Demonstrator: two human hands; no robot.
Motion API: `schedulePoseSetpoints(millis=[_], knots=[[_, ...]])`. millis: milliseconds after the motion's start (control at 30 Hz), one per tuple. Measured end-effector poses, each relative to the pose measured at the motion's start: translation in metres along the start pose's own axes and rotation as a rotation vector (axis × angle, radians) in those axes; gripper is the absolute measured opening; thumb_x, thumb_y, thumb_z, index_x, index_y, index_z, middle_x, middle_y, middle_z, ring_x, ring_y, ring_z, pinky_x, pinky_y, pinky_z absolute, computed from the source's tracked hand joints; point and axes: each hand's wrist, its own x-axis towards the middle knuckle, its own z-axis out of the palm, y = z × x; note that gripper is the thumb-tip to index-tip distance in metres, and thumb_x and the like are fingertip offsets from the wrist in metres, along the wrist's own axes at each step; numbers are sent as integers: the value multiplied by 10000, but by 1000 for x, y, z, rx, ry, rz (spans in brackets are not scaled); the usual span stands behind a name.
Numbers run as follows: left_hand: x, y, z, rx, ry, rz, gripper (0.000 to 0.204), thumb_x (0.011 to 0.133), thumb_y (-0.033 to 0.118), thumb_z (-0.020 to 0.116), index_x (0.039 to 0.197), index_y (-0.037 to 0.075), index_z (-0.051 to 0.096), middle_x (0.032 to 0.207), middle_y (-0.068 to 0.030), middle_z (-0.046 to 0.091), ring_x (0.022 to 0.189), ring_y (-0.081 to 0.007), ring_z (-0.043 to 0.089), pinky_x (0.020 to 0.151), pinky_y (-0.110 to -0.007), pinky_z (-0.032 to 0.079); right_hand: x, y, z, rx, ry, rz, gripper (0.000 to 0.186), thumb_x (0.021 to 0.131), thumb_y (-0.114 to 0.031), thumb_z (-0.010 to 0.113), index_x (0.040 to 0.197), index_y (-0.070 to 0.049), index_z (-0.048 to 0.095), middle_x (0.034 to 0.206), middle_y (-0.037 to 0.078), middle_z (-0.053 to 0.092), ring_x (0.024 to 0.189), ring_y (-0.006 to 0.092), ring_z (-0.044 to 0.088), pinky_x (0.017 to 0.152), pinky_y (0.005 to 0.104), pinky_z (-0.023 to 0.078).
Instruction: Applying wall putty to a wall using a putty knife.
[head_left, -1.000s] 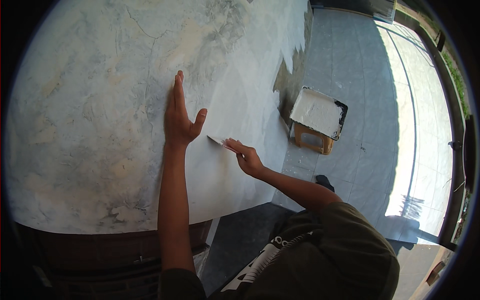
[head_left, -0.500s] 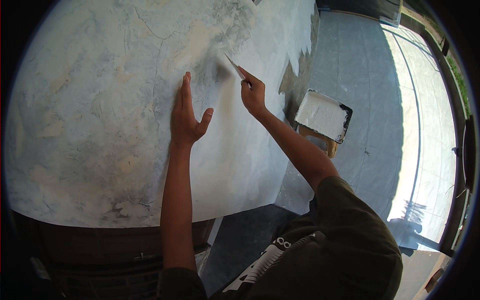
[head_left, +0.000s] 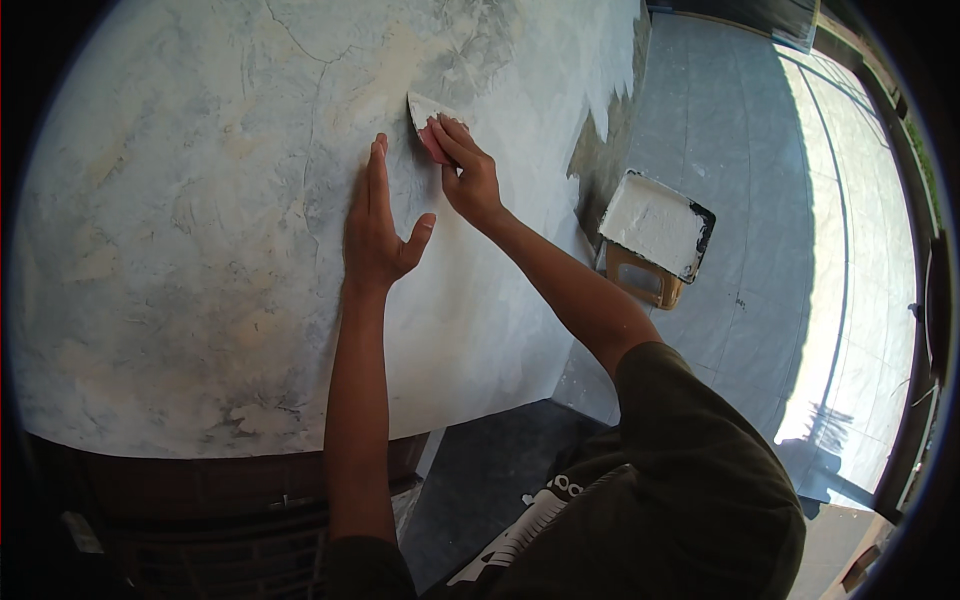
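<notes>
My right hand (head_left: 470,180) grips a putty knife (head_left: 430,128) with a reddish part under the fingers and a pale, coated blade. The blade lies close to the mottled grey-white wall (head_left: 200,220); whether its whole edge touches cannot be seen. To its left, my left hand (head_left: 383,235) rests against the same wall, fingers stretched upward and thumb spread out, holding nothing. A thin crack runs down the wall's surface left of that hand.
Right of the wall, a tray (head_left: 655,225) of white paste sits on a tan plastic stool (head_left: 645,278). Grey tiled floor (head_left: 745,200) stretches beyond, sunlit at the far right. A dark door (head_left: 220,490) shows at lower left.
My right hand has moved left toward my left hand and turned the putty knife, so its blade face now shows instead of its edge. My left hand stays on the wall.
</notes>
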Motion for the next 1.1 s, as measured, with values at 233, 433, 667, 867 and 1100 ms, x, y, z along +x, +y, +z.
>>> schedulePoseSetpoints(millis=[233, 433, 667, 867, 1100], knots=[[0, -2, -1, 13, 2, -11, 915, 953, 565, 495, 1557, -38, 164, 1563, -239, 354, 1437, -400, 370, 1157, -461, 333, -86, 19, -69, -9, -306, 291, 516, 849, 145, 516, 1321, -42, 614, 1304, 187, 638, 1236, 307, 609, 1118, 389, 425], [4, 3, 2, 31, -10, 14, 931, 939, 533, 539, 1539, -78, 175, 1542, -276, 359, 1404, -429, 402, 1126, -466, 382, 30, 28, -32, 5, 223, 389, 519, 896, 92, 448, 1380, -46, 574, 1219, 163, 700, 1154, 218, 665, 970, 289, 491], [-4, -1, -5, -3, 22, -2, 916, 961, 555, 489, 1553, -57, 153, 1559, -269, 339, 1443, -408, 357, 1166, -459, 322, -40, -42, 20, 10, -133, -85, 616, 833, 153, 513, 1420, -36, 511, 1465, 217, 486, 1394, 374, 426, 1178, 473, 327], [1, 1, -1, -33, 37, 10, 904, 958, 534, 496, 1556, -50, 152, 1559, -264, 344, 1443, -406, 359, 1169, -466, 317, -148, -22, -73, 74, -345, 298, 542, 876, 163, 464, 1366, -44, 573, 1358, 200, 597, 1312, 339, 539, 1146, 423, 373], [-2, 0, -1, -15, 31, -23, 909, 954, 542, 502, 1560, -38, 153, 1561, -245, 353, 1439, -395, 370, 1165, -461, 322, -57, -3, -67, -52, -35, 452, 483, 932, 73, 493, 1367, -101, 612, 856, 60, 656, 688, 83, 422, 677, 230, 433]])
